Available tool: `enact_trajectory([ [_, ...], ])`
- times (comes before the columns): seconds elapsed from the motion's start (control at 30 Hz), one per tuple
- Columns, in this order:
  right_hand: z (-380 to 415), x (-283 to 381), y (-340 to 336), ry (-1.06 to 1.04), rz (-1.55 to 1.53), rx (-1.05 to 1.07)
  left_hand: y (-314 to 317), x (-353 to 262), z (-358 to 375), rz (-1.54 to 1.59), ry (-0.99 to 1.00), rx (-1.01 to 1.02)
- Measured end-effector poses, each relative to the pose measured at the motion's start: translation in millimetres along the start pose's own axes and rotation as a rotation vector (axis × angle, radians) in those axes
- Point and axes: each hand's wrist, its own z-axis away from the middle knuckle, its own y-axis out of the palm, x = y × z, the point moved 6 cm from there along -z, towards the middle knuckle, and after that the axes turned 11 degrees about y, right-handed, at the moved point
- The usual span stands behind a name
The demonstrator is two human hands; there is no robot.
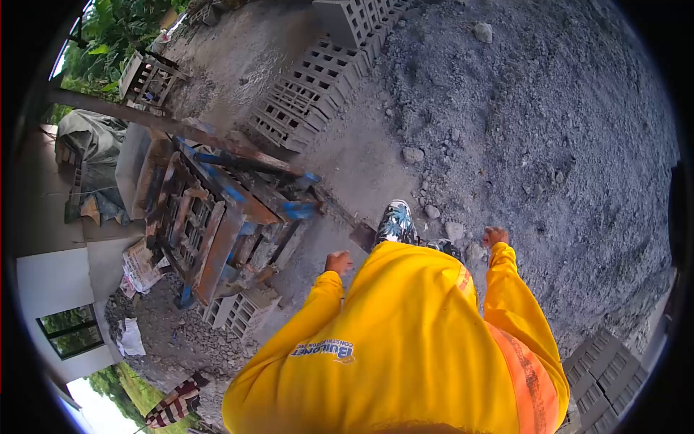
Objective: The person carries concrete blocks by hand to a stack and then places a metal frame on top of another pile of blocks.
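My left hand [338, 262] hangs at the end of a yellow sleeve, its fingers loosely curled with nothing visible in them. Left of it stands a rusty steel block-making machine [217, 217] with blue-painted parts, apart from the hand. On the other side, my right hand [495, 236] is also curled and appears to hold nothing. It hangs in front of a large heap of grey gravelly sand [535, 123], and I see no contact with it. Between the hands, a patterned shoe [397, 221] shows on the ground; the other foot is mostly hidden by my yellow shirt [405, 340].
Rows of hollow concrete blocks [311, 90] line the ground ahead. More blocks [603, 372] are stacked at lower right. Loose stones [413, 155] lie along the heap's edge. A long rusty beam [173, 129] juts from the machine. A grey tarp [94, 141] hangs at far left.
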Motion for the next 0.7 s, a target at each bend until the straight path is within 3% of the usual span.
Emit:
enact_trajectory([
  [0.03, 18.2, 66.1, -1.3, 0.045, -0.091, -0.017, -0.4, -7.6, -2.7, 0.019, -0.02, -0.014],
  [0.17, -20.3, 245.5, 36.4, -0.158, -0.015, 0.018, -17.7, -28.9, -39.7, 0.096, -0.088, -0.063],
  [0.27, -22.5, 352.6, 79.1, -0.243, 0.053, 0.055, -44.3, -70.3, -83.3, 0.04, -0.084, -0.067],
  [0.4, -37.2, 408.7, 128.9, -0.197, 0.005, 0.126, -95.6, -134.2, -141.3, 0.207, -0.218, -0.135],
  [0.47, -68.9, 425.3, 142.7, -0.256, 0.222, 0.156, -137.1, -202.5, -197.8, 0.194, -0.072, -0.132],
  [0.5, -57.7, 425.9, 144.1, 0.002, 0.124, 0.179, -149.5, -230.6, -206.6, 0.206, -0.043, -0.138],
  [0.6, -104.1, 413.2, 139.1, 0.134, -0.007, 0.281, -181.5, -313.6, -250.8, 0.234, -0.017, -0.179],
  [0.7, -118.3, 444.8, 127.2, 0.163, 0.078, 0.222, -200.5, -383.0, -296.7, 0.241, 0.009, -0.173],
])
